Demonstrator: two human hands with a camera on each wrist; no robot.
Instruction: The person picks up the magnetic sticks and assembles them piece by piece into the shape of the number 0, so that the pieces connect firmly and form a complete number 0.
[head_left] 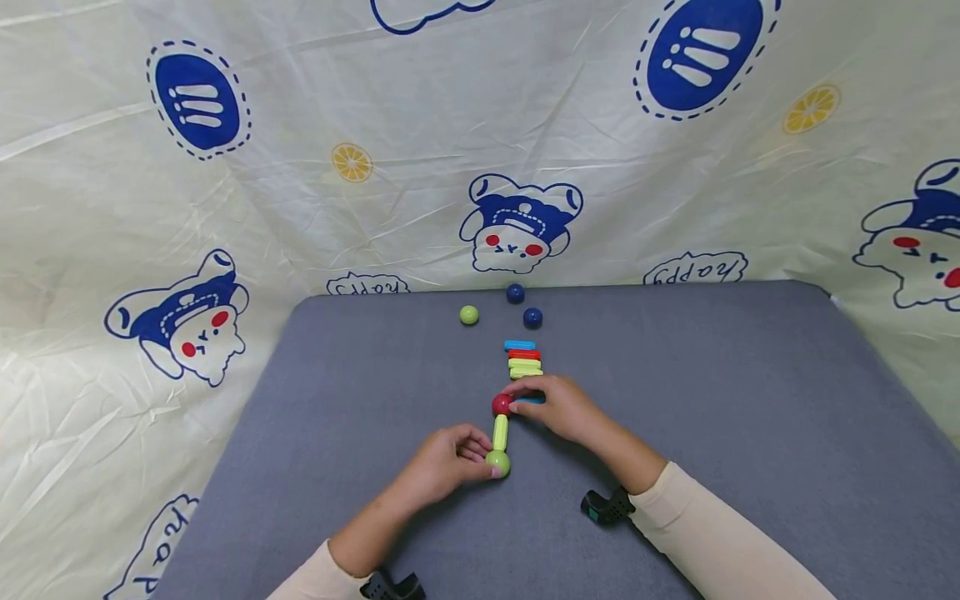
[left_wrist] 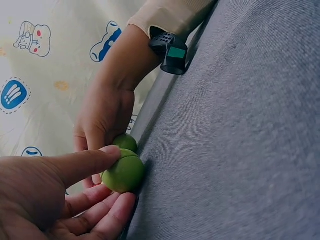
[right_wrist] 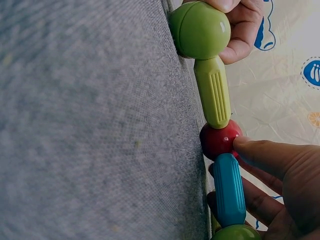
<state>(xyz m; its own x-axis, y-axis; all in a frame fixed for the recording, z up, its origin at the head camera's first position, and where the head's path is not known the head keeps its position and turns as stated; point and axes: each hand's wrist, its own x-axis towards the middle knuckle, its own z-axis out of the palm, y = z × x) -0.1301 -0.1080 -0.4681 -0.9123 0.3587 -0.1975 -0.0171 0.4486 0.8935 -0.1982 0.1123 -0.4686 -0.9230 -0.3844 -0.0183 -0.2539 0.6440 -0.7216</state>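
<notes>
The left hand (head_left: 450, 460) pinches a glossy lime-green ball (head_left: 498, 464), its thumb on one side and its fingers curled on the other. Running away from that hand, a ribbed yellow-green rod (head_left: 500, 433) joins the lime-green ball to a glossy red ball (head_left: 502, 405), which lies just at the fingertips of the right hand (head_left: 561, 408).

The right hand pinches the red ball between thumb and forefinger. Under its fingers a ribbed blue rod (right_wrist: 230, 189) meets the red ball, partly hidden in the head view. At the blue rod's far end, a second green ball (right_wrist: 237, 233) shows in part at the lower edge of the right wrist view; whether the two are joined, I cannot tell.

Just beyond the right hand, four short rods (head_left: 524, 363) lie crosswise in a close row: two yellow-green nearest it, then a red one, then a blue one. Farther out, ahead of both hands, are a loose green ball (head_left: 468, 315) and two navy balls (head_left: 532, 318). All rest on a gray counter (head_left: 712, 375). Behind each hand, a black wrist device (head_left: 606, 507) sits at the cuff of a pale sleeve (head_left: 720, 533).
</notes>
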